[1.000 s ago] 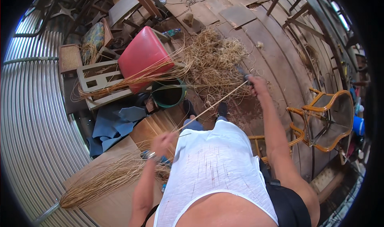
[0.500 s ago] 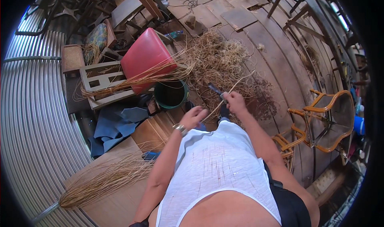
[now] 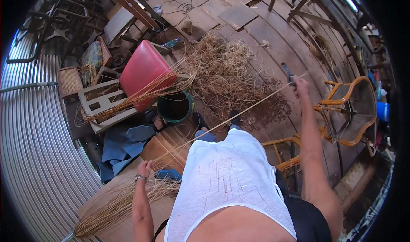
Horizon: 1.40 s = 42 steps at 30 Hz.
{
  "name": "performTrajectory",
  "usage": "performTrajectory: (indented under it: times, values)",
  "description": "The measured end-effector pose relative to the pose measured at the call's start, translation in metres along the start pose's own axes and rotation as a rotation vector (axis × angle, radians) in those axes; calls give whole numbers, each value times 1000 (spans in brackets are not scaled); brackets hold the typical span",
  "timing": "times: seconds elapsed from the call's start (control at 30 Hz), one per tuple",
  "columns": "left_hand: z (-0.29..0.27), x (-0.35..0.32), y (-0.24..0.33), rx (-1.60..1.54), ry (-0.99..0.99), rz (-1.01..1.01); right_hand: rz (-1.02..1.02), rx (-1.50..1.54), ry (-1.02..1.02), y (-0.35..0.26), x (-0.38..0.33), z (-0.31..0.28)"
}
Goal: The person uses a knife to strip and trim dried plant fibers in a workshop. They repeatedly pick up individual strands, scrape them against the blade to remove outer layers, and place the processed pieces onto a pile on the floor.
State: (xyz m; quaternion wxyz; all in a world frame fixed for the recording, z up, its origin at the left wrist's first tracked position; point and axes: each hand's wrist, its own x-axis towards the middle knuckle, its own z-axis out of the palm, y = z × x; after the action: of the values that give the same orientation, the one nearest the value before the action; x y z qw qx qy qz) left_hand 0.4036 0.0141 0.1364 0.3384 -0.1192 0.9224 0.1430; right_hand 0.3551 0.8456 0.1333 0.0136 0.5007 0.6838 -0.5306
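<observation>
A long pale rattan strip (image 3: 245, 112) stretches taut across my body, rising from lower left to upper right. At its lower end my left hand (image 3: 144, 168), with a watch on the wrist, is closed on the strip. Far out to the right, my right hand (image 3: 301, 87) is wrapped round a dark knife (image 3: 287, 72), slightly blurred; the strip's other end passes at this hand and pokes out just beyond it. A heap of curly rattan shavings (image 3: 222, 65) covers the floor ahead of my feet. Beside my left forearm lies a bundle of long rattan strips (image 3: 115, 203).
A red-seated chair (image 3: 147, 73) lies tipped at left, more strips draped over it, with a dark green bucket (image 3: 188, 109) against it. Blue sheet pieces (image 3: 124, 146) lie nearer. An orange-framed rattan chair (image 3: 348, 114) is close to my right arm. Corrugated metal (image 3: 32, 156) borders the left.
My hands have moved wide apart from in front of my waist, the left down and leftward, the right out to the right with the knife. The strip now spans between them.
</observation>
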Motion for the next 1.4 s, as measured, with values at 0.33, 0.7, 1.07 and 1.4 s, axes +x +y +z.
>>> performTrajectory:
  times: [0.33,0.7,1.07,1.4]
  values:
    - [88,53,292,-716,-234,387,-118,-177,-350,40,-116,196]
    - [71,17,378,-444,-272,691,19,-29,-456,39,-140,201]
    - [-69,-13,-82,240,-27,-126,-16,47,376,38,63,-171]
    - [42,5,193,33,-216,315,-301,-267,-239,-9,-57,73]
